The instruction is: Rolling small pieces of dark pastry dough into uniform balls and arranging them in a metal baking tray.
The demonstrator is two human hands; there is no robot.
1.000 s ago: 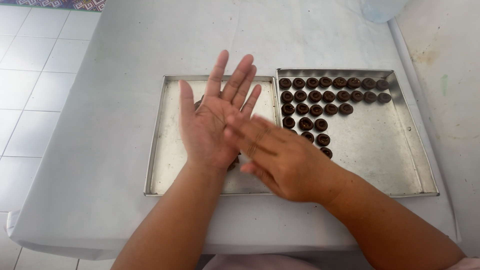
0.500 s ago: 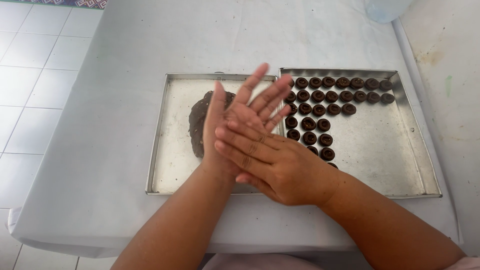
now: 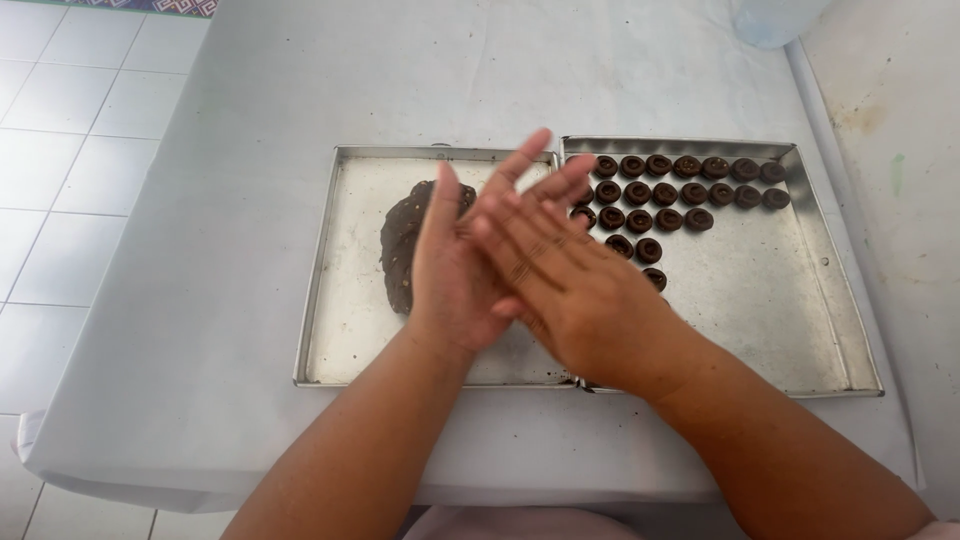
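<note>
Over trays [image 3: 330,330], palms [image 3: 500,260] pressed, maybe rolling.

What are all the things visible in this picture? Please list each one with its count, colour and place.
table: one, covered in white cloth, fills most of the view
left tray: one, silver metal, centre of the table
dough mass: one, dark brown, on the left tray, partly behind the hands
right tray: one, silver metal, touching the left tray's right side
small dough rounds: about twenty visible, dark brown, in rows at the right tray's far left part
clear container: one, bluish, top edge, cut off
floor tiles: white, left side
left hand: one, palm pressed against the right hand
right hand: one, laid over the left palm
</note>
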